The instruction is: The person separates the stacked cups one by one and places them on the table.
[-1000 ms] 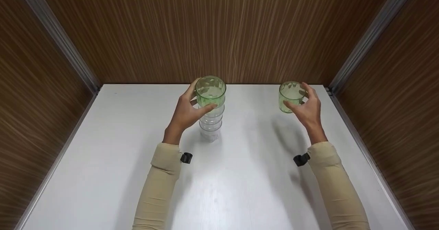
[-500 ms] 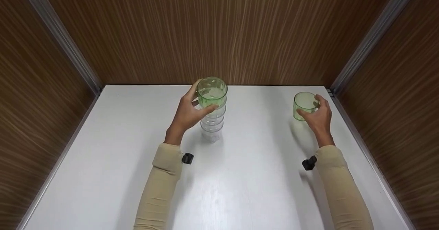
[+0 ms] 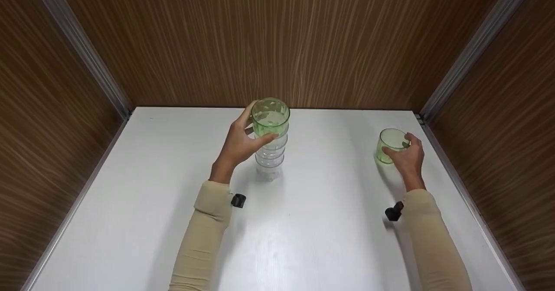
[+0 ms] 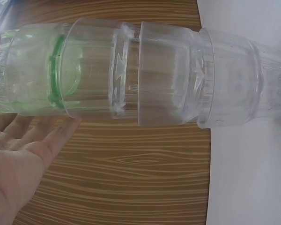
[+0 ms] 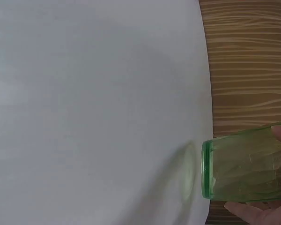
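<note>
A stack of clear plastic cups stands upright mid-table, topped by a green cup. My left hand grips that green top cup from the left side. In the left wrist view the stack fills the frame, the green cup at its end beside my thumb. At the right of the table my right hand holds a second green cup upright. The right wrist view shows this cup with its base right at the white surface; contact is unclear.
The white table is enclosed by wood-grain walls at the back and both sides, with metal rails along the side edges. The right cup is close to the right wall. Black wrist cameras sit on both sleeves.
My right hand has carried the green cup rightward and down, from raised near the back to low at the table's right side. The left hand and stack stayed put.
</note>
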